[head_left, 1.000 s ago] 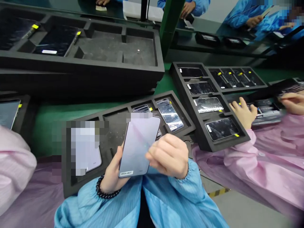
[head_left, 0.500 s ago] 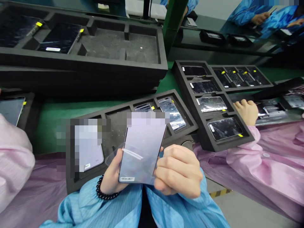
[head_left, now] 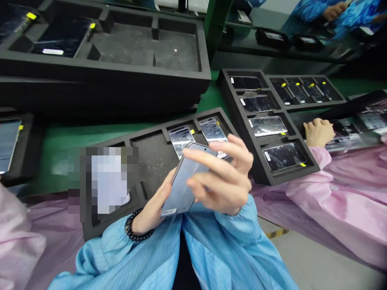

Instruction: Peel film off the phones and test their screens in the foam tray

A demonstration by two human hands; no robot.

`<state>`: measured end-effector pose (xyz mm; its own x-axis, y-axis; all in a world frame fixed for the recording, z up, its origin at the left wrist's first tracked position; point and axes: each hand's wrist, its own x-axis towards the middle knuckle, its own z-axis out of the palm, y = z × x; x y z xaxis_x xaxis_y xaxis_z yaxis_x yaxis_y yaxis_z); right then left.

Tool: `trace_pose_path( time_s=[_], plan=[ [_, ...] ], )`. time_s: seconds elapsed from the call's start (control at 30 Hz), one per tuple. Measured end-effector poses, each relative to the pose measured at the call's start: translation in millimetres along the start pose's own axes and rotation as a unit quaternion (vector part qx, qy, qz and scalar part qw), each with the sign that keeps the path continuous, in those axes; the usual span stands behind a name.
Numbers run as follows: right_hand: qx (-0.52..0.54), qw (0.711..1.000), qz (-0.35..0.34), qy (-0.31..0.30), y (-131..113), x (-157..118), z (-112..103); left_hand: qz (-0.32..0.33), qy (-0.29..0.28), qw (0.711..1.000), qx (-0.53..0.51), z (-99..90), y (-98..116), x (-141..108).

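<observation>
A phone (head_left: 181, 193) with a white label at its lower edge is tilted in front of my chest. My left hand (head_left: 154, 207), with a black coiled band at the wrist, grips it along its left side. Over the upper right of the screen is my right hand (head_left: 222, 175), its fingers spread and slightly blurred. Behind the phone lies a black foam tray (head_left: 154, 151) with two phones at its right end, one of them a lit phone (head_left: 181, 139), and a partly pixelated phone (head_left: 110, 181) at the left.
A stack of dark trays (head_left: 121, 84) stands at the back left. To the right, a foam tray (head_left: 250, 149) holds several phones, with another tray (head_left: 305, 105) behind it. People in pink sleeves sit on both sides; a co-worker's hand (head_left: 319, 133) is at the right.
The phone has turned and tilted in my left hand. My right hand has moved up from its lower right edge and opened over the screen. The clear film seen beside the phone is no longer visible.
</observation>
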<state>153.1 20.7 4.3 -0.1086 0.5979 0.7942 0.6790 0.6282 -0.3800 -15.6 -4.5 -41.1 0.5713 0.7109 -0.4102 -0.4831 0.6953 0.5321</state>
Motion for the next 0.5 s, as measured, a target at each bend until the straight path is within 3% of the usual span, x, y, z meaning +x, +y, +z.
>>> trace_pose_path(
  time_s=[0.1, 0.2, 0.37, 0.5],
  plan=[
    [0.023, 0.996, 0.082, 0.029, 4, 8, 7, -0.017, -0.022, 1.000, 0.003, 2.3, 2, 2],
    [0.085, 0.983, 0.160, 0.001, 6, 7, 9, -0.049, -0.056, 0.996, -0.043, 3.7, 9, 1],
    [0.153, 0.962, 0.212, -0.081, 9, 4, 5, -0.085, -0.110, 0.980, -0.144, 6.2, 23, -5],
    [0.163, 0.953, 0.235, -0.100, 12, 5, 7, -0.065, -0.107, 0.979, -0.159, 12.6, 27, -11]
  ],
)
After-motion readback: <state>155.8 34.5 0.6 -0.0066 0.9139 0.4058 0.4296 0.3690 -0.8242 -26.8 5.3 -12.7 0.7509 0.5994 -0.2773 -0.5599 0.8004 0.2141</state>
